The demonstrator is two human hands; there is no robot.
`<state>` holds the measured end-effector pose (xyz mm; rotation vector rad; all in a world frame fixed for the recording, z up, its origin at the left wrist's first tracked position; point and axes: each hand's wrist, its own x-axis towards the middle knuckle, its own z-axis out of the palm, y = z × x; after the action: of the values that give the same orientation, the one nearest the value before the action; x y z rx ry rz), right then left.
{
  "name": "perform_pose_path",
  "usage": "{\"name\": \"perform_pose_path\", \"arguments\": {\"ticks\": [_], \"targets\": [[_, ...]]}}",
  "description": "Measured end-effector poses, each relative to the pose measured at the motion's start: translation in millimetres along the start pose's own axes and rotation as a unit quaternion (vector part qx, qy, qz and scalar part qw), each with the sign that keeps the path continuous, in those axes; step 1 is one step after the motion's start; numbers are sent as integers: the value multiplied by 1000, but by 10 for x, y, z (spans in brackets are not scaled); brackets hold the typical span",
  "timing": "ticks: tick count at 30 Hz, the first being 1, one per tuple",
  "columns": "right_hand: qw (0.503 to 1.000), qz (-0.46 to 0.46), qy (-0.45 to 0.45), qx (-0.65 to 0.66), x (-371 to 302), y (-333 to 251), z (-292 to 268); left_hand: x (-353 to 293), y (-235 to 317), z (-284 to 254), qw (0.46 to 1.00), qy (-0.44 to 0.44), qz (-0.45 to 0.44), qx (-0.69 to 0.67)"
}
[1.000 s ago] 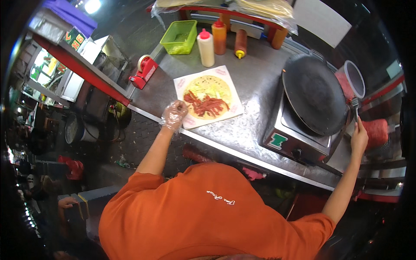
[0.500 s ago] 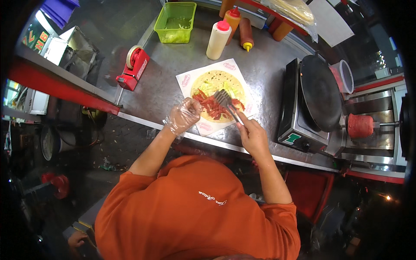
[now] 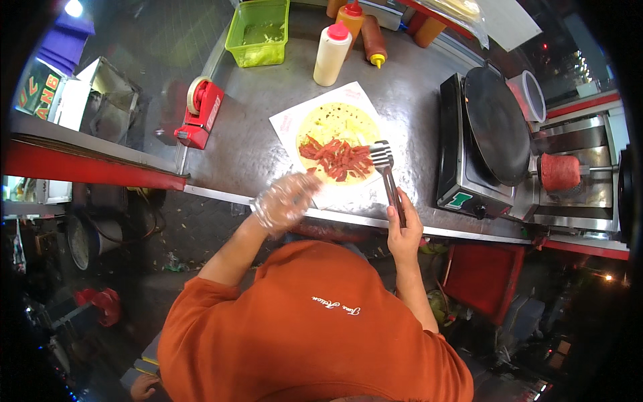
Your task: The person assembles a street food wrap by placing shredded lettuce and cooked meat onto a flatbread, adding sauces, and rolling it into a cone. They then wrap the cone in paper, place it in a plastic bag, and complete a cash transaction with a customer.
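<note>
Wrapped around a pair of dark metal tongs, the right hand grips them firmly by the handle; from the head view, their slotted, fork-like head points to eleven o'clock and lies by the flatbread's edge, though whether it touches is unclear. Gripping this low probably keeps the bare fingers off the food. The left hand, blurred, has its fingers partly curled at about half past seven from the flatbread; whether it pinches a scrap cannot be told. Its thin, crinkled clear glove is likely there for touching food.

Round, pale yellow and brown-speckled, the flatbread lies flat at the middle of the counter's near side, on square white paper that presumably shields it from the scuffed steel counter. Ragged red strips of meat heap across its six-o'clock half, with pale shreds showing above.

At twelve o'clock stands a smooth, pinkish-capped white squeeze bottle; a glossy green plastic basket sits toward eleven, a red tape dispenser near nine, and a matt black round griddle at three.
</note>
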<state>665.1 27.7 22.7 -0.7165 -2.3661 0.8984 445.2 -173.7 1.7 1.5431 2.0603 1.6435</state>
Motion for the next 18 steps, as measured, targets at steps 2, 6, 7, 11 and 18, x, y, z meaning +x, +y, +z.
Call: {"name": "perform_pose_path", "arguments": {"ticks": [2,6,7,11,18], "targets": [[1000,-1,-22,5,38,-42,-62,67,-78,36,986,-24,-162,27],[996,-6,-43,74,35,38,-190,248,-73,158,976,-28,-210,50],[996,-10,-27,85,28,96,-238,294,-36,204,983,23,-182,27],[982,49,-1,183,15,394,-644,336,185,346,949,61,-151,269],[937,3,250,242,455,1308,-2247,531,388,833,924,-14,-174,340]]}}
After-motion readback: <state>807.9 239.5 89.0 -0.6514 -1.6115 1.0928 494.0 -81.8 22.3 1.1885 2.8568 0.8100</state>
